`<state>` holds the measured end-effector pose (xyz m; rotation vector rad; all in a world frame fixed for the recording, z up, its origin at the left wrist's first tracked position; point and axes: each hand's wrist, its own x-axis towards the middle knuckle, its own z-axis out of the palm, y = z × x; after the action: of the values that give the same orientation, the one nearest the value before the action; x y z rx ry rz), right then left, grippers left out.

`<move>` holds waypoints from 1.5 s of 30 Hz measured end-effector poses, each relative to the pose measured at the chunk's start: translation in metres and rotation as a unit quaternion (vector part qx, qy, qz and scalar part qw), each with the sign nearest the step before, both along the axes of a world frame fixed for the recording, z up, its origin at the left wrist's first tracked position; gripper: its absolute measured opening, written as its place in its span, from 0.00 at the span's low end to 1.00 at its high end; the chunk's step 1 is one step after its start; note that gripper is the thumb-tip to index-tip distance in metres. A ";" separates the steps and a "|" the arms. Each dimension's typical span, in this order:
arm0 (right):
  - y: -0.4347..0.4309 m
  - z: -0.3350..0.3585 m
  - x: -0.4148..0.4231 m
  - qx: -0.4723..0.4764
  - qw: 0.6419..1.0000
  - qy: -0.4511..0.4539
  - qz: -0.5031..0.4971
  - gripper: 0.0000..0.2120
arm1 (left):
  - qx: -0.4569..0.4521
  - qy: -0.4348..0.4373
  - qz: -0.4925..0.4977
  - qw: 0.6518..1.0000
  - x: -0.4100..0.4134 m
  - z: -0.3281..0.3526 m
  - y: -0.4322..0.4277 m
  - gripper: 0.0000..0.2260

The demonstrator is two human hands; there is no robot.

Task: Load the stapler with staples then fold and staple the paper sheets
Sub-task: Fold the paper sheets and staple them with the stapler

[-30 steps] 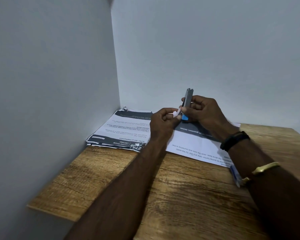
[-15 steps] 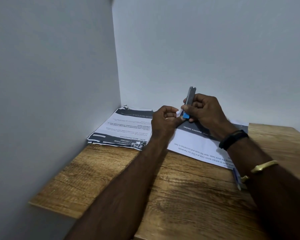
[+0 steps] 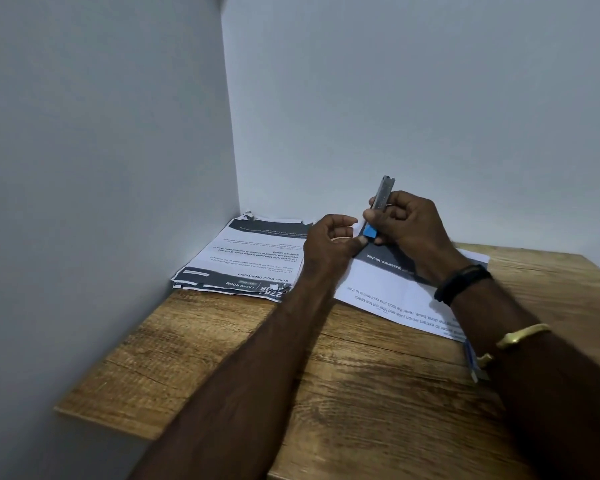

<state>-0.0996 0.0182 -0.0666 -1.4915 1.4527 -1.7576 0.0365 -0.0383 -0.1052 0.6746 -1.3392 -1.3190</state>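
**Stapler raised over the papers, loading still under way**

The right hand (image 3: 407, 227) is closed around the stapler (image 3: 378, 209), holding it above the far part of the wooden table (image 3: 378, 393), metal end tilted up toward the wall and blue end down. The left hand (image 3: 329, 242) is curled just beside that blue end, thumb tip close to it; whether it pinches staples cannot be told, since only a small pale scrap shows between the two hands.

Compared with a second ago, the stapler sits a little higher and more upright, and the left fingers have closed inward from their earlier pinch at the blue end. That suggests the staple feeding is close to finished, though the stapler is not visibly shut.

Printed paper sheets (image 3: 250, 258) lie flat in the table's far left corner, with another sheet (image 3: 395, 292) beneath the right wrist. Nothing is folded yet.
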 end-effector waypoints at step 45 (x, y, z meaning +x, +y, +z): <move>0.062 0.009 -0.039 0.130 0.943 -0.024 -0.306 0.11 | 0.069 -0.085 0.270 0.957 0.005 -0.004 -0.027 0.12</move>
<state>-0.1382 0.0802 -0.0572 -0.9048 2.1865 -1.8012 0.0413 -0.0657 -0.1087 1.1776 -1.0901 -0.9272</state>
